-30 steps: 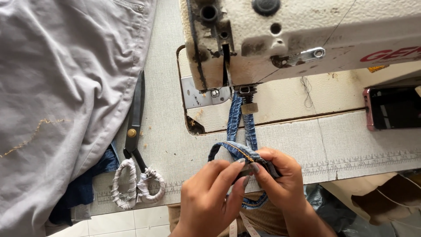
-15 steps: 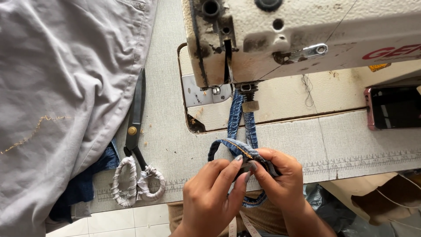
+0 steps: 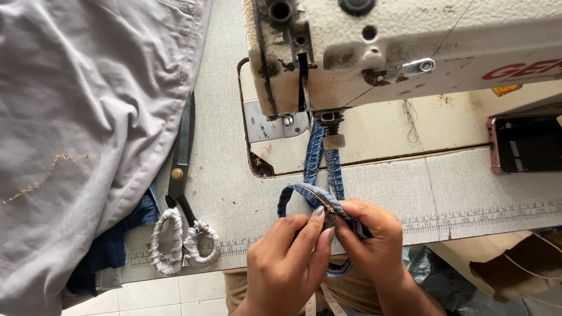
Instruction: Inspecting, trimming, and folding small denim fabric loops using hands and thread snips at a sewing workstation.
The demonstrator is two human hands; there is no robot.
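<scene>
A narrow blue denim strip point(image 3: 314, 157) runs from under the presser foot point(image 3: 331, 126) of a cream sewing machine point(image 3: 410, 47) toward me and folds into a loop with tan stitching. My left hand point(image 3: 290, 257) and my right hand point(image 3: 369, 240) meet at the table's front edge, fingertips pinching the folded end of the strip between them. The strip's tail hangs below my hands, partly hidden.
Black scissors point(image 3: 181, 175) with cloth-wrapped handles lie left of the machine. A large grey garment point(image 3: 82, 129) covers the table's left side, dark blue fabric point(image 3: 117, 240) under it. A pink-cased phone point(image 3: 524, 143) rests at right. A printed ruler runs along the table edge point(image 3: 486, 213).
Both hands stay pinched on the folded denim; the fingers shift only slightly. The view has drifted a little.
</scene>
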